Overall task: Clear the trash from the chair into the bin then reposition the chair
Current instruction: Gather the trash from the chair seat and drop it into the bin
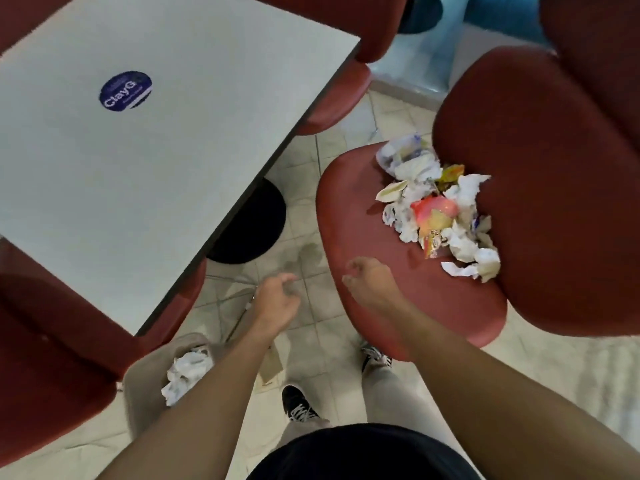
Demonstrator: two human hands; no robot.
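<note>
A single wide-angle camera worn on the head looks steeply down and forward from standing height, close over both outstretched forearms; the grey square worktop [149, 140] fills the upper left, the tiled floor [311, 327] the centre

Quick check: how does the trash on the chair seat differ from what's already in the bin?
The trash on the chair is a big spread pile, mixing white paper with pink and yellow wrappers; the trash in the bin is a smaller clump, white only. The chair pile lies open on the seat; the bin's is partly hidden behind the left forearm. Both hold crumpled white paper.
</note>
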